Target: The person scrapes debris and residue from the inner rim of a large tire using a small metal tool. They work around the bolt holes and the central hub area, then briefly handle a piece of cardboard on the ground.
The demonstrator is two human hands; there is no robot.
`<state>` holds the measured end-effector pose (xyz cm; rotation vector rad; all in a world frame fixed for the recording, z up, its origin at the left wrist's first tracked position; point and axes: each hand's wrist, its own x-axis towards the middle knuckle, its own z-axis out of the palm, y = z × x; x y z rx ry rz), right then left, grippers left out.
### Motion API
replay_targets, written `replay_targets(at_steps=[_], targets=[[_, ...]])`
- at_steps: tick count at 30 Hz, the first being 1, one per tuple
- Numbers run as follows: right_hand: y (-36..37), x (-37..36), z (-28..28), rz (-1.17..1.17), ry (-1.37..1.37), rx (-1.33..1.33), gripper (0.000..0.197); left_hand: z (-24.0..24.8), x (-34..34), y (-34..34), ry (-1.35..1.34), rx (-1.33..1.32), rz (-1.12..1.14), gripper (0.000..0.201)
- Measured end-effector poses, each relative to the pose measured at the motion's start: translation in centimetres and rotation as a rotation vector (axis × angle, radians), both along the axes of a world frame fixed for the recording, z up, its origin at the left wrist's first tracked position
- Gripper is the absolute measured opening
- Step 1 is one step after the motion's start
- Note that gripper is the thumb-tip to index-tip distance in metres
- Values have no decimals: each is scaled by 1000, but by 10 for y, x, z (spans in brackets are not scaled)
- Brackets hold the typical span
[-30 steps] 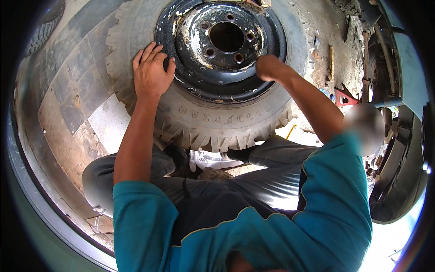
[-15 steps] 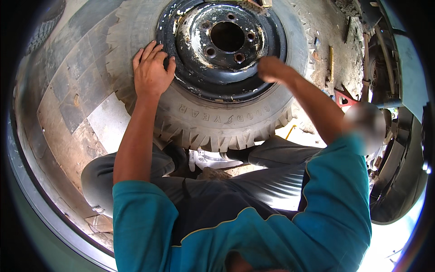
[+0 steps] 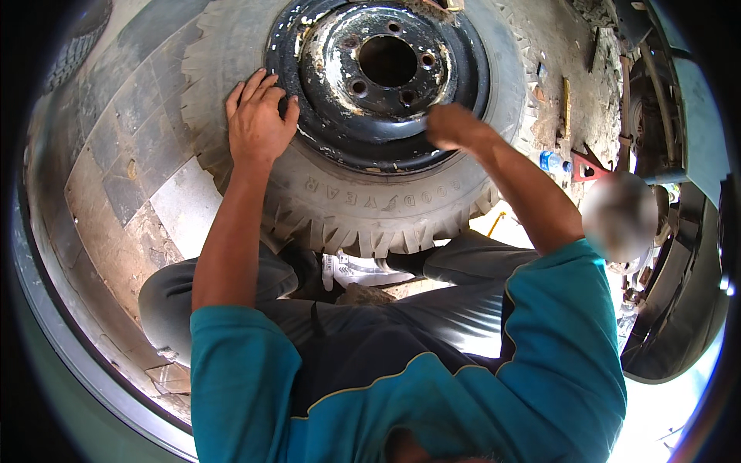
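Note:
A large grey tyre (image 3: 340,197) with chunky tread lies flat in front of my legs. Set in it is a black wheel rim (image 3: 370,147) with worn paint, white patches, a big centre hole and several bolt holes. My left hand (image 3: 261,122) rests on the tyre's left sidewall, fingers spread, the fingertips and thumb close to the rim's edge. Over the lower right of the rim, my right hand (image 3: 451,127) is closed and slightly blurred; whatever is inside it is hidden by the fingers.
To the right on the dirty ground are a blue-labelled bottle (image 3: 551,161), a red metal stand (image 3: 588,166) and a yellow strip (image 3: 566,99). Vehicle parts line the far right. Another tyre (image 3: 73,50) stands at the upper left. A pale shoe (image 3: 359,272) shows beneath the tyre's near edge.
My right hand has moved a little to the left along the rim, and its forearm has swung left, uncovering the bottle. My left hand has stayed in place.

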<state>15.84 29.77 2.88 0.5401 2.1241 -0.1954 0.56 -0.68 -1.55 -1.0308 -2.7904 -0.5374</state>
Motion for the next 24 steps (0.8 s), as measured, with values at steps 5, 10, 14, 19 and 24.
replay_targets(at_steps=[5,10,14,19,24], targets=[[27,18,-12,105,87,9,30,0,-2,6,-14,-9,-13,27],[-23,31,-10,-135,289,-52,34,2,0,0,-11,-49,0,28],[3,35,-43,-151,289,167,34,2,-2,2,-8,-51,2,29],[6,40,-55,-26,289,166,31,1,-1,3,-3,-56,-4,29],[-5,46,-46,-122,309,115,42,0,-1,1,-7,-79,3,30]])
